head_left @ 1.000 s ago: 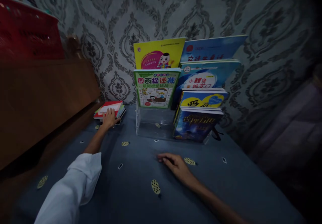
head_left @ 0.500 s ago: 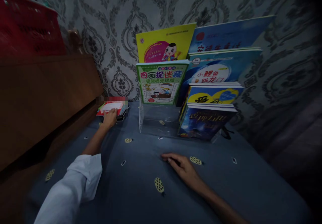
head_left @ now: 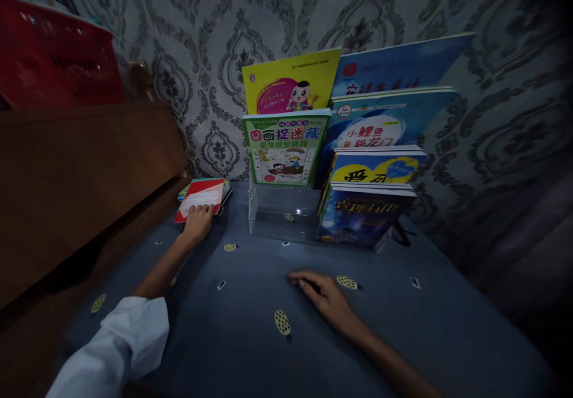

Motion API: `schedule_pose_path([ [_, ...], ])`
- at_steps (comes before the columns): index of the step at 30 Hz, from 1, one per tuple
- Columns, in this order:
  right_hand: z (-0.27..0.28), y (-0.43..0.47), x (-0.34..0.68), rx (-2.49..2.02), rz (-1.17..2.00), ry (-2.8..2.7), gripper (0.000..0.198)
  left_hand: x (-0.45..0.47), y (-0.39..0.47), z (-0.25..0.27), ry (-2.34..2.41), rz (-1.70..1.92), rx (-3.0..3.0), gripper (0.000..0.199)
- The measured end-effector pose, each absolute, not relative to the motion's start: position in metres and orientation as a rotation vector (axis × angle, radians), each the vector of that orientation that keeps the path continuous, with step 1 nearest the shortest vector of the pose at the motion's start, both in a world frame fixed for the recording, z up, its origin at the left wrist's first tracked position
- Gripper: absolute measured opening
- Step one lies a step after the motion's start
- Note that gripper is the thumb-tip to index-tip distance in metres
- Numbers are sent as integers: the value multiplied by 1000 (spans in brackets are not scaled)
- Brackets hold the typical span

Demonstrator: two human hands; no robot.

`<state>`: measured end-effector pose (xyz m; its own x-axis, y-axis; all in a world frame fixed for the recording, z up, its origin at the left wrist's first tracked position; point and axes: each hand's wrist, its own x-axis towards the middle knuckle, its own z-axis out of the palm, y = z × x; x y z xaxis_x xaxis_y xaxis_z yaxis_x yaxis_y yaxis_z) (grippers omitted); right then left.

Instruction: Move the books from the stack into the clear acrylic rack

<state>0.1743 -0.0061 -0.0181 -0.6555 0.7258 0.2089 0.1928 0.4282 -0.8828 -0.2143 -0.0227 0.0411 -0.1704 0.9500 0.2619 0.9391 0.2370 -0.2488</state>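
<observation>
My left hand (head_left: pixel 198 224) grips the near edge of a red book (head_left: pixel 203 197) with a pale panel on its cover. Its fingers lie on top of the cover; the thumb is hidden. The red book is on a pile of books (head_left: pixel 227 198) at the left, its near end sticking out past the pile. My right hand (head_left: pixel 326 296) rests on the blue cloth, holding nothing, fingers loosely bent and a little apart. Beyond it stands a clear acrylic book rack (head_left: pixel 252 210). A green picture book (head_left: pixel 289 153) and a dark blue book (head_left: pixel 362 216) stand in its tiers.
Behind those stand a yellow book (head_left: pixel 290 82), a blue book (head_left: pixel 403 64) and several others. A wooden headboard-like panel (head_left: pixel 89 165) borders the left, with a red basket (head_left: pixel 58 58) above it. Patterned wallpaper (head_left: pixel 215 40) covers the back. The blue cloth (head_left: pixel 250 332) has pineapple prints.
My left hand has drawn the red book towards me, so it now lies askew on the pile. My right hand stays put. The view has shifted slightly.
</observation>
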Motion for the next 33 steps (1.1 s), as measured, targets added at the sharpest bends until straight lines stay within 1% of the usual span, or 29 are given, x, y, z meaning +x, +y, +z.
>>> schedule_pose_path([
  [3,-20,-5,175,-759,1194,-2118,35,-213,-31,39,-2134,50,-1767,43],
  [8,-28,-2,177,-765,1176,-2118,40,-227,-40,31,-2204,80,-1691,60],
  [12,-32,-1,177,-750,1179,-2117,40,-237,-46,23,-2286,124,-1629,68],
  [19,-28,-2,176,-721,1169,-2123,37,-240,-37,28,-2295,141,-1606,56],
  [27,-28,-2,177,-732,1149,-2134,38,-243,-10,49,-2284,143,-1617,50],
  [33,-26,-3,177,-694,1146,-2144,35,-238,-24,59,-2264,200,-1635,51],
])
